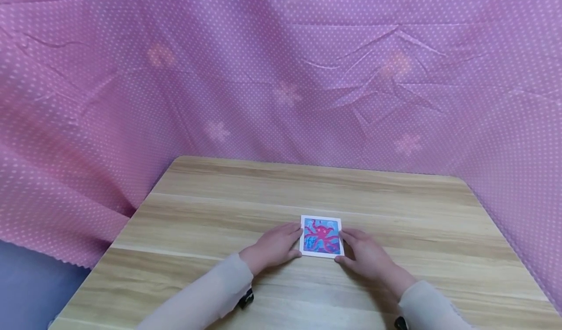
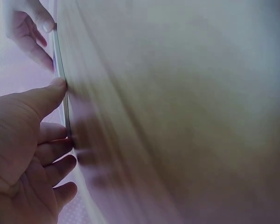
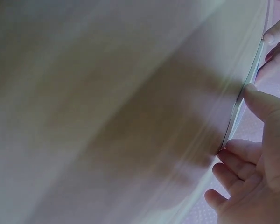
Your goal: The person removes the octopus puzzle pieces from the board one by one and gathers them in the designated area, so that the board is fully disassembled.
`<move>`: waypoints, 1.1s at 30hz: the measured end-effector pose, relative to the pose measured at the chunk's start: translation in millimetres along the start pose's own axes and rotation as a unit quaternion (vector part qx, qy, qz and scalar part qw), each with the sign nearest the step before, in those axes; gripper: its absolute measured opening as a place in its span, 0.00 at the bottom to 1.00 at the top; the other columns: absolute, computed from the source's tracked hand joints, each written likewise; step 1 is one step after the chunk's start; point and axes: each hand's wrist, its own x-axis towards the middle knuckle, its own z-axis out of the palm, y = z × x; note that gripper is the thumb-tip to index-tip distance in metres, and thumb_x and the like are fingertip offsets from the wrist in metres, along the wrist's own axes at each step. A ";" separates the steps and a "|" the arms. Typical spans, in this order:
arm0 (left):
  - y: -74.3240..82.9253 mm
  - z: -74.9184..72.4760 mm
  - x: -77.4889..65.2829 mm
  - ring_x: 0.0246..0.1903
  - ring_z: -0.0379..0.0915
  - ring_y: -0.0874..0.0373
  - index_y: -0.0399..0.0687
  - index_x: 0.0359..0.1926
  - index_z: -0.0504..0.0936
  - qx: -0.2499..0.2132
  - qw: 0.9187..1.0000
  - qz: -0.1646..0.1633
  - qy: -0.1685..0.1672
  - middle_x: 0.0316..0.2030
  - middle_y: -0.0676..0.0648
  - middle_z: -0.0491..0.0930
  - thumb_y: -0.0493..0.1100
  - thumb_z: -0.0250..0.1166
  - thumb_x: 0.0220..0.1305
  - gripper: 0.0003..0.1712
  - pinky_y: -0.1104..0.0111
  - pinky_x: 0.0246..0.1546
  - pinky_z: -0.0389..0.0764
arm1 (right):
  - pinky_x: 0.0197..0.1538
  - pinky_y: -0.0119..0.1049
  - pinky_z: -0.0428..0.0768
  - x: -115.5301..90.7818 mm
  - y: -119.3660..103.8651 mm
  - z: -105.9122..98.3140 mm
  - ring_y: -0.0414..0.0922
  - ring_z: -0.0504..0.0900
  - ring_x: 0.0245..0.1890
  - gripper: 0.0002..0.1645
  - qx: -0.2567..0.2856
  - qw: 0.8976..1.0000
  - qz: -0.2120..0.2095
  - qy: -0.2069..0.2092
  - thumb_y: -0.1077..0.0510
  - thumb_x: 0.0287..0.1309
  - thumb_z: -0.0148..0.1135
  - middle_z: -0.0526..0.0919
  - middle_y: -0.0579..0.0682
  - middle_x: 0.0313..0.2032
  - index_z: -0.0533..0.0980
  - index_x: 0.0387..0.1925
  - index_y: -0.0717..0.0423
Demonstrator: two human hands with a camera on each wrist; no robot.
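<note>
A square, white-bordered picture card (image 1: 322, 237) showing a pink octopus on blue lies flat on the wooden table. My left hand (image 1: 276, 244) holds its left side, thumb by the near corner and fingers further up the edge. On the opposite side, my right hand (image 1: 365, 253) holds the right edge in much the same way. From the left wrist, the left hand (image 2: 28, 140) shows its thumb and fingertips spread along the card's thin edge (image 2: 61, 60). In the right wrist view, the right hand (image 3: 256, 163) has its thumb and fingertips along that thin edge too.
The wooden table (image 1: 210, 208) extends around the card, its far edge meeting a pink polka-dot curtain (image 1: 281, 76). That curtain hangs at the back and both sides. Dark bands (image 1: 246, 298) show beneath the light sleeves (image 1: 206, 291).
</note>
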 end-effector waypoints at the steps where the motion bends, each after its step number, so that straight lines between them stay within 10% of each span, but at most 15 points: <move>1: -1.2 0.4 -1.8 0.68 0.52 0.53 0.43 0.69 0.64 0.000 1.000 0.001 0.001 0.69 0.45 0.60 0.59 0.57 0.66 0.38 0.64 0.67 0.54 | 0.64 0.53 0.63 0.3 -1.7 0.3 0.57 0.66 0.63 0.42 0.002 1.000 0.001 -0.001 0.42 0.53 0.68 0.70 0.59 0.61 0.70 0.61 0.64; 33: -6.9 -3.3 -38.8 0.69 0.52 0.52 0.42 0.69 0.64 -0.026 1.000 0.004 0.001 0.69 0.45 0.59 0.58 0.57 0.66 0.37 0.60 0.67 0.54 | 0.63 0.52 0.65 -7.7 -22.9 3.9 0.57 0.68 0.61 0.41 0.000 0.999 -0.045 0.003 0.43 0.52 0.69 0.72 0.60 0.60 0.71 0.60 0.65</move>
